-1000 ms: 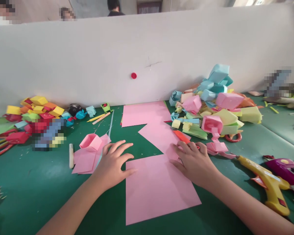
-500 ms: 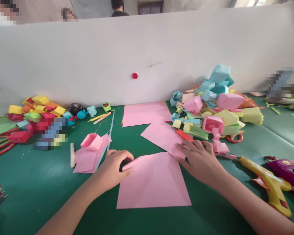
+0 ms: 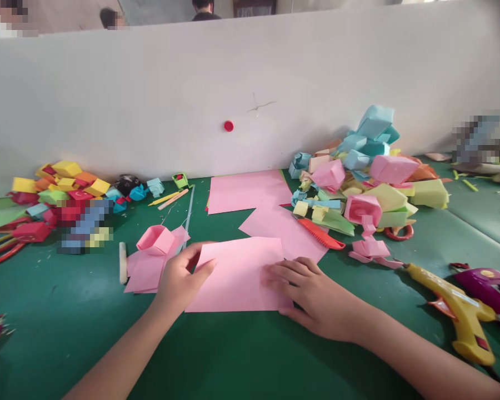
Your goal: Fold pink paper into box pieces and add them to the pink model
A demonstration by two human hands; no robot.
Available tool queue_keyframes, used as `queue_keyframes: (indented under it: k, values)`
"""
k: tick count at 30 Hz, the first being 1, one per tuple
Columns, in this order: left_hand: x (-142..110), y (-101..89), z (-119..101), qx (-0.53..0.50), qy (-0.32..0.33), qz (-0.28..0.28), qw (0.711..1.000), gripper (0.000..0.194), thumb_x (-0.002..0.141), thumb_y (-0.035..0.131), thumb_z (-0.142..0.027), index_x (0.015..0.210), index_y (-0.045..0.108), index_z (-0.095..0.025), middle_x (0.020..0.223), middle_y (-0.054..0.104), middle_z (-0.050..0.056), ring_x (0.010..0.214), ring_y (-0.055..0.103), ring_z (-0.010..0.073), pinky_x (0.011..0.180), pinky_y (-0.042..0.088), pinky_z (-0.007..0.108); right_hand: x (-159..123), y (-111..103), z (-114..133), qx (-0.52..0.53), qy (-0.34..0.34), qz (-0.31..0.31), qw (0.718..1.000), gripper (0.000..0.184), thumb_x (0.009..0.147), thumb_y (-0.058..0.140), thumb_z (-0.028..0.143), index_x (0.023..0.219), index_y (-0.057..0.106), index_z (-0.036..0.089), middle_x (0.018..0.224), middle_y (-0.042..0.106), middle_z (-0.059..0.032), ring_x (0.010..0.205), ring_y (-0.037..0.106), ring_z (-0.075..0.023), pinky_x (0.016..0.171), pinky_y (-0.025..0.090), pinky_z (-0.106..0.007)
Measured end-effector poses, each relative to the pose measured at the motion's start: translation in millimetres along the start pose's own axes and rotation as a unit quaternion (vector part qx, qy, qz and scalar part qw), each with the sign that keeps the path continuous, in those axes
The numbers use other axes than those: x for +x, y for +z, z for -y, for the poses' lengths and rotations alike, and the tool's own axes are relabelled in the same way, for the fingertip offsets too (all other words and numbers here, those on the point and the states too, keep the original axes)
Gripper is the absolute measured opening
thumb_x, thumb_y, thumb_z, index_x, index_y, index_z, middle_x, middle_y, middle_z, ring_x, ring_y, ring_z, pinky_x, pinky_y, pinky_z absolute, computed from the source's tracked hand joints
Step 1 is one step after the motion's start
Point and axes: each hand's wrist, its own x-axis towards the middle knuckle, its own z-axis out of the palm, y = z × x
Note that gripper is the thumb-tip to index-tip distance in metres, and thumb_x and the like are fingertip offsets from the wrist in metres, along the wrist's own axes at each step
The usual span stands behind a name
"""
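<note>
A sheet of pink paper (image 3: 237, 278) lies in front of me, its far edge tilted up off the green table. My left hand (image 3: 182, 276) pinches its left side, thumb on top and fingers behind. My right hand (image 3: 306, 294) rests on the sheet's right side with fingers stretched out and the thumb apart, near the lower right corner. Just beyond lies another pink sheet (image 3: 270, 222), partly covered, with a red utility knife (image 3: 320, 233) on its right part. Left of my left hand, a folded pink paper box (image 3: 155, 241) sits on pink paper pieces (image 3: 144, 272).
A stack of pink sheets (image 3: 248, 191) lies by the white partition (image 3: 150, 100). Folded paper pieces pile up at right (image 3: 379, 166) and left (image 3: 66, 180). A yellow glue gun (image 3: 454, 305) and a purple glue gun (image 3: 483, 286) lie at right, a white stick (image 3: 123, 263) at left.
The near pink sheet has moved up and left and its far edge is raised. My right hand has come left off the other sheet onto it, leaving the knife in full view.
</note>
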Motion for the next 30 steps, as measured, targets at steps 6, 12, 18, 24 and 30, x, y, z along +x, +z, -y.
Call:
queue_keyframes:
  k: [6, 12, 18, 24, 30]
  values:
    - [-9, -0.3, -2, 0.048, 0.160, -0.004, 0.986, 0.030, 0.092, 0.052, -0.023, 0.106, 0.079, -0.028, 0.116, 0.075, 0.002, 0.107, 0.071, 0.0219, 0.091, 0.060, 0.034, -1, -2, -3, 0.009, 0.007, -0.011, 1.000, 0.043, 0.102, 0.047, 0.034, 0.145, 0.052, 0.028, 0.154, 0.050, -0.0071, 0.140, 0.045, -0.0279, 0.115, 0.033, -0.053]
    - [-9, 5.0, 10, 0.087, 0.242, 0.014, 0.966, 0.040, 0.100, 0.046, -0.020, 0.135, 0.065, -0.029, 0.136, 0.066, -0.001, 0.125, 0.064, 0.0204, 0.107, 0.055, 0.036, -3, -6, -10, -0.016, 0.026, -0.024, 0.999, 0.041, 0.101, 0.049, 0.034, 0.142, 0.054, 0.029, 0.154, 0.051, -0.0058, 0.141, 0.043, -0.0293, 0.115, 0.032, -0.055]
    - [-11, 12.6, 7, 0.231, 0.296, 0.229, 0.898, 0.060, 0.106, 0.038, -0.027, 0.162, 0.018, -0.031, 0.164, 0.030, 0.002, 0.150, 0.033, 0.0239, 0.122, 0.037, 0.044, -9, -8, -25, -0.034, 0.076, -0.019, 0.996, 0.040, 0.102, 0.047, 0.034, 0.141, 0.054, 0.037, 0.155, 0.049, 0.0003, 0.140, 0.042, -0.0324, 0.113, 0.028, -0.063]
    - [-11, 29.4, 9, 0.303, 0.278, 0.268, 0.871, 0.058, 0.106, 0.038, -0.036, 0.161, 0.024, -0.024, 0.166, 0.022, 0.006, 0.154, 0.023, 0.0251, 0.125, 0.031, 0.046, -9, -10, -26, -0.031, 0.068, -0.037, 0.996, 0.036, 0.100, 0.051, 0.033, 0.134, 0.061, 0.034, 0.145, 0.058, -0.0036, 0.130, 0.049, -0.0311, 0.107, 0.034, -0.058]
    - [-12, 42.5, 7, 0.309, 0.361, 0.190, 0.859, 0.047, 0.106, 0.037, -0.025, 0.152, 0.043, -0.016, 0.157, 0.043, 0.011, 0.148, 0.038, 0.0257, 0.120, 0.039, 0.045, -4, -11, -18, 0.002, 0.041, -0.063, 0.997, 0.026, 0.102, 0.050, 0.031, 0.119, 0.069, 0.029, 0.128, 0.066, -0.0080, 0.116, 0.055, -0.0280, 0.100, 0.039, -0.052]
